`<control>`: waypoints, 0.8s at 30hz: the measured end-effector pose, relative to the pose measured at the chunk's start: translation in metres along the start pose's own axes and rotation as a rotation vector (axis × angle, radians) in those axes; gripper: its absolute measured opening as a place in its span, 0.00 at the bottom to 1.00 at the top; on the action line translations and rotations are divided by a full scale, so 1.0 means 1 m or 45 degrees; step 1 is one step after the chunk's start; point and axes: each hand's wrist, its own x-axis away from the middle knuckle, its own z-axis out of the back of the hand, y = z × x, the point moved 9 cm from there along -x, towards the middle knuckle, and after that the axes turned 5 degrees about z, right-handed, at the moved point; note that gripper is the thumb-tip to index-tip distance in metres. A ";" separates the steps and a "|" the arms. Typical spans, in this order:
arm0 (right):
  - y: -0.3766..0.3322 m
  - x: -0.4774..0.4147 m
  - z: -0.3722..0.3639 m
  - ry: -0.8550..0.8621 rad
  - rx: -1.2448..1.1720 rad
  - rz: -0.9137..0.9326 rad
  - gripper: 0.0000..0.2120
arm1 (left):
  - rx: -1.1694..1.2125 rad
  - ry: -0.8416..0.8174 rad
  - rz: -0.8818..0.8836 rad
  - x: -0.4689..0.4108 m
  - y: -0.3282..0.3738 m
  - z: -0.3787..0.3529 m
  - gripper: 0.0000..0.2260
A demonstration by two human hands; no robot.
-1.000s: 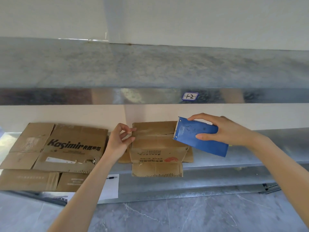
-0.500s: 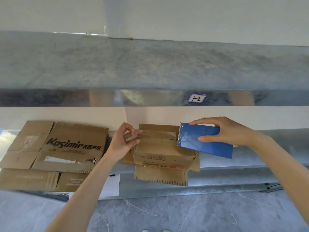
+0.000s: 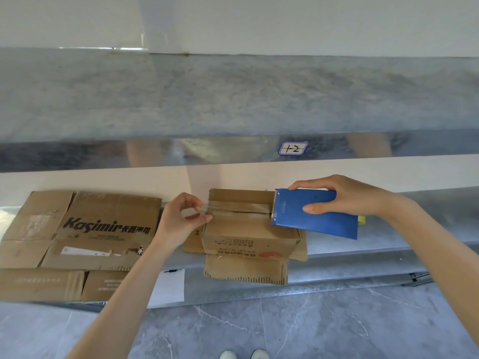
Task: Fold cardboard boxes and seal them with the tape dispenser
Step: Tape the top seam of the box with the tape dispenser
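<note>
Tape [image 3: 228, 209] is pinched by the left hand [image 3: 178, 224], the tape dispenser [image 3: 316, 213] is clasped in the right hand [image 3: 347, 198], above the box [image 3: 248, 234] on the shelf [image 3: 388, 235]; the strip should be kept taut, centred on the seam, then pressed down

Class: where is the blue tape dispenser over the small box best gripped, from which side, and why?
Grip the tape dispenser across its flat blue body from the right, as the right hand does: thumb on the face, fingers over the far edge. That likely keeps skin off the toothed cutter at its left end and the tape running to the left hand.
</note>
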 end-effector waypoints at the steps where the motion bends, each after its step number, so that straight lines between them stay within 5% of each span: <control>1: 0.001 0.000 0.000 -0.006 -0.002 -0.005 0.21 | 0.018 -0.023 0.071 -0.001 -0.005 0.000 0.12; 4: 0.001 -0.001 -0.001 -0.020 -0.008 -0.015 0.21 | 0.254 -0.112 0.275 -0.001 -0.019 -0.003 0.09; 12: -0.001 -0.003 -0.001 -0.032 0.030 -0.008 0.22 | 0.323 0.021 0.324 -0.002 -0.019 -0.005 0.04; 24: -0.002 -0.002 -0.004 -0.021 0.012 -0.028 0.22 | -0.032 0.047 0.175 0.000 -0.025 -0.013 0.04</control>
